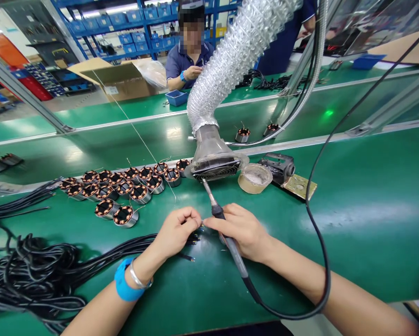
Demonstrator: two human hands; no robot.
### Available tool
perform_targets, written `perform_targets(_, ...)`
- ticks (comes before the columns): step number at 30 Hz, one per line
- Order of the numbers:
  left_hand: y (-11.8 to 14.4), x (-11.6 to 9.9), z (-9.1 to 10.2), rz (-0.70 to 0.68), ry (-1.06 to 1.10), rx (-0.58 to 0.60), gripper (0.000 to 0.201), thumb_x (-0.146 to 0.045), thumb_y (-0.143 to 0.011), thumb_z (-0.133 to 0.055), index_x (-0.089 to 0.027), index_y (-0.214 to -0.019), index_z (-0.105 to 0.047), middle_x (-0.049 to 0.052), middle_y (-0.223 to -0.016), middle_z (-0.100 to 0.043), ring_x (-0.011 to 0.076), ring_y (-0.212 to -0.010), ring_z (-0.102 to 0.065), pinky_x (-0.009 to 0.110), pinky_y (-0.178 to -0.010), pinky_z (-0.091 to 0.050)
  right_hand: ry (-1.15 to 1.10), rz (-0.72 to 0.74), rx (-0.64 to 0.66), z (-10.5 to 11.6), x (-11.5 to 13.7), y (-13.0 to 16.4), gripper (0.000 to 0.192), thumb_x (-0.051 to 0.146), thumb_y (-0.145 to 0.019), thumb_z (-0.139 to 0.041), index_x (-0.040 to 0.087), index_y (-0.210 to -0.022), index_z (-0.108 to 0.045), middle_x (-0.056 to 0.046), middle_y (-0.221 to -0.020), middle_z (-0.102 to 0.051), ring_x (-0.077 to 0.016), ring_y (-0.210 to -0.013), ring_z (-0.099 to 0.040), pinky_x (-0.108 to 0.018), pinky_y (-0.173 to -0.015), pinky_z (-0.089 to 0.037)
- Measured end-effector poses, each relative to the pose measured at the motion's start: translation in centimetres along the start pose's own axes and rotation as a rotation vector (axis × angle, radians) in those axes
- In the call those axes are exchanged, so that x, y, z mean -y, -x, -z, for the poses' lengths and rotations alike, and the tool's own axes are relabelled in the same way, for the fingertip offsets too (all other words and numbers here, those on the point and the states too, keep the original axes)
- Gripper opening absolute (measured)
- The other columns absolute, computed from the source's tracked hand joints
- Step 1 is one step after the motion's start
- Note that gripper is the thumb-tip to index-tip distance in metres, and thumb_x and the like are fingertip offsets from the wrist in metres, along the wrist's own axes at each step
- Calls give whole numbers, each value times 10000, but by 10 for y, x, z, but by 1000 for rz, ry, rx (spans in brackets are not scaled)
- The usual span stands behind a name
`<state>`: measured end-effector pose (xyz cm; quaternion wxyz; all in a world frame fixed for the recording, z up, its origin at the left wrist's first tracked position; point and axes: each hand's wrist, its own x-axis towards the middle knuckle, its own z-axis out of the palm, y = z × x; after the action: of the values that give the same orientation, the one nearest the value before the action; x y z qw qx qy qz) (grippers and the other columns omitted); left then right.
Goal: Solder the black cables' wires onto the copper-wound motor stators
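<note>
My right hand [242, 231] is closed around a soldering iron [232, 247], its metal tip pointing up and away, just below the fume hood [216, 163]. The right forefinger reaches to the fingertips of my left hand [179, 228]. There the left thumb and forefinger pinch a small wire end [202, 223], mostly covered by the fingers. Under and beside the left hand run black cables [139, 242], their stripped ends lying on the green bench. Several copper-wound motor stators [125, 216] stand in rows beyond the left hand.
A round tub [254, 178] and a black metal holder [279, 167] on a plate stand right of the hood. Coiled cables [31, 270] cover the left side. The iron's cord loops over my right forearm. Behind the rail, a person [190, 60] sits near a cardboard box [125, 81].
</note>
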<state>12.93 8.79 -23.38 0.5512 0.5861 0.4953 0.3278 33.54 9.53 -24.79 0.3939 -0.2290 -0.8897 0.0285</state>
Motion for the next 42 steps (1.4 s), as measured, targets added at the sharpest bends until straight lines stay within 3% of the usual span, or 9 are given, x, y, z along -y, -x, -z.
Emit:
perform_targets(6,2,4,-3,-1,-56,-16,142,-254,-757,-507,-160,-659,-548,-49,-576,-435,102,-567,-371,225,-561,-300,-38,61,77,-1,-5,-7,300,163,-996,-368,188,-1128,-635,-14,-623,-564,-175,-653,-485,-298,-597,-426)
perform_targets(11,2,6,-6,-10,-98,-50,154,-259,-781,-501,-165,-664,-538,-46,-591,-451,104,-573,-381,220,-558,-305,-77,-46,88,12,-1,-2,300,177,-967,-431,222,-1217,-590,-32,-747,-649,-178,-708,-558,-314,-652,-483)
perform_targets(17,1,6,-6,-4,-239,-63,161,-266,-812,-500,-172,-698,-564,-51,-591,-450,108,-569,-390,223,-571,-311,-238,-404,-179,39,31,11,405,168,-929,-531,276,-1319,-546,-24,-830,-685,-157,-676,-605,-292,-594,-513)
perform_targets(22,0,2,-6,-25,-313,-34,137,-235,-817,-500,-179,-711,-566,-60,-567,-428,101,-540,-369,217,-547,-285,-350,-633,-459,28,34,27,190,261,-897,-582,255,-1040,-707,-33,-796,-672,-168,-657,-608,-307,-557,-491)
perform_targets(25,-1,0,-6,-28,-340,-33,138,-235,-824,-503,-182,-715,-568,-62,-559,-416,98,-531,-357,216,-533,-272,-441,-739,-534,16,29,34,135,272,-880,-599,227,-939,-711,-27,-750,-658,-172,-622,-629,-311,-547,-503)
perform_targets(42,-1,1,-7,-20,-323,-28,155,-268,-856,-514,-186,-736,-568,-75,-544,-389,90,-508,-333,213,-515,-264,-497,-787,-546,11,29,39,113,228,-868,-621,238,-943,-705,-2,-739,-644,-133,-605,-612,-252,-514,-461)
